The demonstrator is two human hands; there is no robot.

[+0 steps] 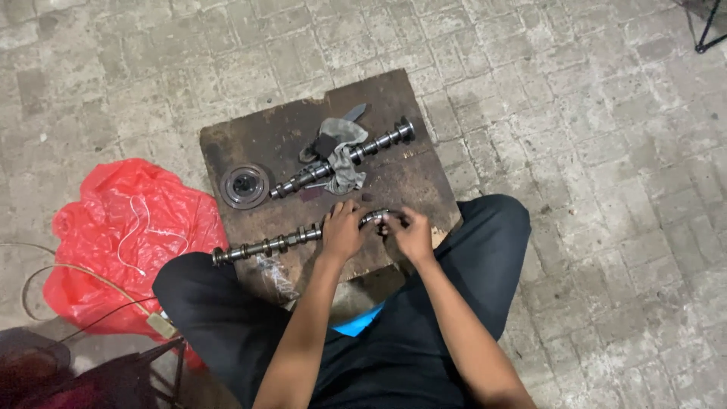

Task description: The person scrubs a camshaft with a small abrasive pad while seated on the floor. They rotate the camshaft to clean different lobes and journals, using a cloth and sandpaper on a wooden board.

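Both hands, left (342, 231) and right (411, 233), reach forward, fingers curled closed, nearly touching.

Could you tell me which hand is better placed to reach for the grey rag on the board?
Probably the left hand. It grips the near camshaft directly below the grey rag, which drapes the far camshaft. The right hand sits further right, at the shaft's end.

Two dull steel-grey camshafts, near one (280, 244) and far one (356, 151), are seen on a dark brown stained board (250, 136). Grey rag (344, 155), red plastic bag (129, 227) (white string on it), grey block-patterned paving (591, 151).
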